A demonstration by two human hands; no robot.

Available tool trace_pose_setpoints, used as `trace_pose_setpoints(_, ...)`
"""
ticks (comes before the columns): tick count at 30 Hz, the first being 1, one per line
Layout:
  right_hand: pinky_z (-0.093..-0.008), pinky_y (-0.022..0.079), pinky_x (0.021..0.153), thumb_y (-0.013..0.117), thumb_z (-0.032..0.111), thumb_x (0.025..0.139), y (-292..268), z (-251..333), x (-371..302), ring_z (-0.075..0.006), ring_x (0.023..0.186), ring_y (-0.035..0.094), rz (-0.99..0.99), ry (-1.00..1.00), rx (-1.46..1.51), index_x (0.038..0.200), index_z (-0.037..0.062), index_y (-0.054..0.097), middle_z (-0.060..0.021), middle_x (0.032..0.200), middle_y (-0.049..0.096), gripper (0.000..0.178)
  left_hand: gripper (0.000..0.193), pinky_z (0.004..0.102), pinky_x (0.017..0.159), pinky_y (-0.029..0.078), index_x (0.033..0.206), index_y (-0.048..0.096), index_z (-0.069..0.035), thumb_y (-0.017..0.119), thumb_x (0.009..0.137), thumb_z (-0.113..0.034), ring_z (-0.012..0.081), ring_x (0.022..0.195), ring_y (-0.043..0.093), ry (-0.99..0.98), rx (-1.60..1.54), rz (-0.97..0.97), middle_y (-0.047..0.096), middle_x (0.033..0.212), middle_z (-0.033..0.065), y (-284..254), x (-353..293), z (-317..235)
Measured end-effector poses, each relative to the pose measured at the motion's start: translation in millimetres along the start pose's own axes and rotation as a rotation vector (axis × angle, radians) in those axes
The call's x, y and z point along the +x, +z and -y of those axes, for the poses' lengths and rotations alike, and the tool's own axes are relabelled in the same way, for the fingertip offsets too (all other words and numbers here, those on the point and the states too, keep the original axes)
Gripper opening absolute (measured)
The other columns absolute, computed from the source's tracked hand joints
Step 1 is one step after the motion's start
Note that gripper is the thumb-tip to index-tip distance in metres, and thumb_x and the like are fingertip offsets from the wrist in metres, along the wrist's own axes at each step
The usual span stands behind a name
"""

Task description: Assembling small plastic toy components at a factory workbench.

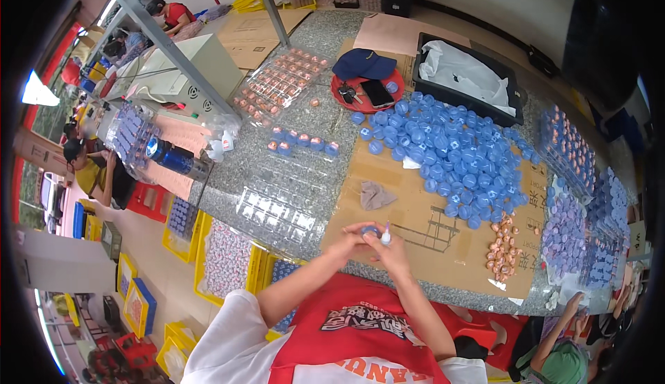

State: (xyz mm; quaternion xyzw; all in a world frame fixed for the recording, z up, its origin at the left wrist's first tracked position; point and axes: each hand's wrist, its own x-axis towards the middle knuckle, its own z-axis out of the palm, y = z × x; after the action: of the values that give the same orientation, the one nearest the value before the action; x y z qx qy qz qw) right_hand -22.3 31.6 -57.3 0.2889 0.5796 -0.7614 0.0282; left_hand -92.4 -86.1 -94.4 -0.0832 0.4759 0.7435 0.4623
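Close to the table's near edge, my left hand (352,240) is closed around a small round blue piece (371,231). Beside it, my right hand (392,252) grips a small white bottle (386,236) with a narrow pointed tip, which points up. The two hands nearly touch, and their fingers partly hide the blue piece. A large heap of round translucent blue pieces (450,152) lies on the cardboard (353,211) ahead of them. To the right is a smaller group of orange-pink pieces (502,249). A crumpled grey-brown cloth (376,195) rests just beyond my hands.
To the left lies a clear plastic tray (273,211), with blue-and-orange pieces (305,141) at its far end. Farther back are a filled tray (284,83), a red plate (339,93) with phone and cap, and a black bin (516,79). Filled trays (568,148) stand right. Other people work nearby.
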Motion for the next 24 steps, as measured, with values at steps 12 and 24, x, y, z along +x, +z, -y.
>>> trace_pose_setpoints(12,-0.0225,0.049,0.050,0.063,0.022,0.077,-34.8,2.8,-22.6,-0.0148,0.074,0.061,-0.048,0.123,-0.046,0.113,-0.0029,0.048,-0.0115,0.091,0.061,0.046,0.053,0.0387,0.077,0.041,0.105,0.051,0.000,0.070,0.067,-0.033,0.0304,0.091,0.052,0.546,0.887,-1.297,0.055,0.095,0.0193,-178.0,149.6,-138.0)
trace_pose_setpoints(24,-0.0227,0.047,0.059,0.056,-0.002,0.075,-74.9,12.7,-65.3,-0.0117,0.069,0.056,-0.222,-0.124,-0.015,0.102,0.0025,0.042,-0.0040,0.078,0.050,0.030,0.048,0.0402,0.078,0.044,0.109,0.050,-0.005,0.068,0.070,-0.027,0.0350,0.098,0.051,0.326,1.052,-0.934,0.053,0.100,0.0163,21.6,223.1,-67.6)
